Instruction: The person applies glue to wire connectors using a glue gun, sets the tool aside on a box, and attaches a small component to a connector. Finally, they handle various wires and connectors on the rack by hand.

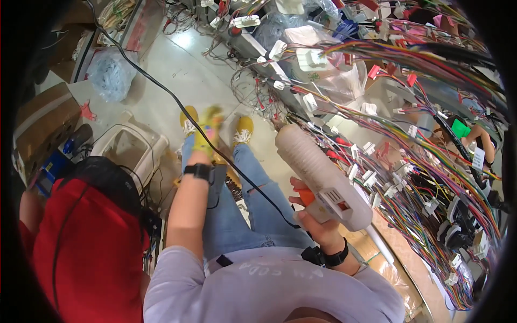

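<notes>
My right hand (pixel 322 229) is wrapped around the handle of a long corded heat gun (pixel 323 172). Its thick barrel has a whitish, wrapped-looking cover, and vent slots and a red switch show near its rear. An orange part (pixel 306 197) sits by my fingers. The nozzle end points up and left, close to the hanging wires. My left hand (pixel 204 134), in what looks like a yellow glove, is stretched out over my legs and smeared by motion. I cannot make out its fingers or whether it holds anything.
Bundles of coloured wires (pixel 409 156) with white connectors fill the right side. A black cord (pixel 161 89) crosses from upper left to my right hand. At left are a person in red (pixel 89 247), a cream plastic stool (pixel 159 141), a cardboard box (pixel 46 126) and a clear plastic bag (pixel 112 75).
</notes>
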Tool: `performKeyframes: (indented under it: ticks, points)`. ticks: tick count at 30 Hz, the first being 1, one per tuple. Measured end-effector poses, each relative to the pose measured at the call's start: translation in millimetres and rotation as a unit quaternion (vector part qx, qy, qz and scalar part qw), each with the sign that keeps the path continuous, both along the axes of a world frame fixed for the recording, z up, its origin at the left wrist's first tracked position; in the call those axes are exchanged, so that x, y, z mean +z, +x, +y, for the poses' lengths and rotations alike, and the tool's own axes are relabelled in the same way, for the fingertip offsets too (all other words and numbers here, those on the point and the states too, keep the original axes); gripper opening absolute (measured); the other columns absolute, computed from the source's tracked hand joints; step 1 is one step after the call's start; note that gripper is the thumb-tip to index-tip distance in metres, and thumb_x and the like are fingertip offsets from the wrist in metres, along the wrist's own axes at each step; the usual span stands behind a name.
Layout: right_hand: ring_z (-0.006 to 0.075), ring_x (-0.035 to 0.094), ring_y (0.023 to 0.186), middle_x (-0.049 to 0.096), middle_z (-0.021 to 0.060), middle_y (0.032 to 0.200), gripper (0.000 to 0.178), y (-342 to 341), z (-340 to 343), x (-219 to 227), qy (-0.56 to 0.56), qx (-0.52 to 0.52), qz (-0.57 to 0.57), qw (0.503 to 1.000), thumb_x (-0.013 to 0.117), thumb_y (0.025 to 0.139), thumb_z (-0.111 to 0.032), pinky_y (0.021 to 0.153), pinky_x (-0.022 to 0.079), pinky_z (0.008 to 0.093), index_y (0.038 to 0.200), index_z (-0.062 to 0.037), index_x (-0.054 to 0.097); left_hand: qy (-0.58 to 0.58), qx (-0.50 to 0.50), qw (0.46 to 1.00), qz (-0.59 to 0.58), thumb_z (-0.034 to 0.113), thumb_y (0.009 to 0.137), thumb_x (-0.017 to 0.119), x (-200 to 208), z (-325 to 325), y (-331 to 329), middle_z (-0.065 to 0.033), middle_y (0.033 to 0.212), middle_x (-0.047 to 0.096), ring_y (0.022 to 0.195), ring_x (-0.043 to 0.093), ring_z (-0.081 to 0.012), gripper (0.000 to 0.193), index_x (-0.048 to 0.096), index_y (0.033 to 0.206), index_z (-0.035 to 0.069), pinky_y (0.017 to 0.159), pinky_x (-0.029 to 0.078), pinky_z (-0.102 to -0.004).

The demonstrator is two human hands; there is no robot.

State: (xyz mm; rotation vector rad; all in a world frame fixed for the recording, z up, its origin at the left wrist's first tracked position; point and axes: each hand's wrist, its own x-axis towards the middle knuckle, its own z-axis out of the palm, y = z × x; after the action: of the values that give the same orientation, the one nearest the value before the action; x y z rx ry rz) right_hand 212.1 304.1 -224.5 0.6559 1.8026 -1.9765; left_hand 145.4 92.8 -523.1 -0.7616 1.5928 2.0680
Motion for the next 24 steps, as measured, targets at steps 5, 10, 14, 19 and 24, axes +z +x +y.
performKeyframes:
  ticks: [5, 10, 14, 19, 24]
  points:
    - [0.0342, 0.042, 0.124, 0.047, 0.0193, 0.126, 0.065, -2, 0, -14, 0.021, 0.009, 0.004, 1.0, 0.059, 0.075, 0.001, 0.093, 0.046, 0.0434, 0.134, -0.0027, 0.032, 0.347, -0.02, 0.921, -0.175, 0.037, 0.091, 0.053, -33, 104, -46, -0.0152, 0.118, 0.054, 0.089, 0.062, -0.0241, 0.049, 0.041, 0.131, 0.011, 0.073, 0.053, -0.0359]
    - [0.0326, 0.043, 0.124, 0.047, 0.0191, 0.127, 0.067, -6, 1, -19, 0.038, 0.012, -0.023, 0.999, 0.06, 0.075, 0.0, 0.093, 0.046, 0.0428, 0.135, -0.0027, 0.031, 0.315, -0.08, 0.928, -0.181, 0.04, 0.091, 0.051, -41, 147, -87, -0.01, 0.104, 0.057, 0.071, 0.061, -0.0195, 0.041, 0.049, 0.122, 0.013, 0.059, 0.051, -0.0323]
    - [0.0322, 0.043, 0.124, 0.047, 0.0187, 0.127, 0.066, -11, 0, -17, 0.051, 0.018, -0.039, 0.998, 0.058, 0.075, 0.002, 0.094, 0.046, 0.0424, 0.135, -0.0027, 0.031, 0.346, -0.054, 0.93, -0.113, 0.03, 0.09, 0.054, -46, 149, -82, -0.0064, 0.102, 0.057, 0.075, 0.061, -0.0182, 0.035, 0.05, 0.119, 0.012, 0.063, 0.05, -0.031]
    - [0.0327, 0.042, 0.124, 0.048, 0.0178, 0.125, 0.063, -14, -7, -9, 0.055, 0.038, -0.053, 0.996, 0.052, 0.074, 0.006, 0.095, 0.045, 0.0439, 0.133, -0.0015, 0.033, 0.325, -0.033, 0.938, -0.112, 0.022, 0.088, 0.057, -27, 103, -47, -0.0054, 0.106, 0.058, 0.091, 0.059, -0.0174, 0.041, 0.047, 0.124, 0.007, 0.081, 0.047, -0.0308]
    - [0.0255, 0.047, 0.12, 0.046, 0.012, 0.13, 0.055, -14, -8, 10, 0.063, 0.097, -0.043, 0.992, 0.05, 0.079, 0.008, 0.096, 0.043, 0.0363, 0.132, -0.0024, 0.038, 0.209, -0.158, 0.965, -0.019, 0.027, 0.084, 0.059, 13, 47, -2, -0.0022, 0.105, 0.06, 0.094, 0.056, -0.0137, 0.045, 0.053, 0.124, 0.007, 0.081, 0.045, -0.0266]
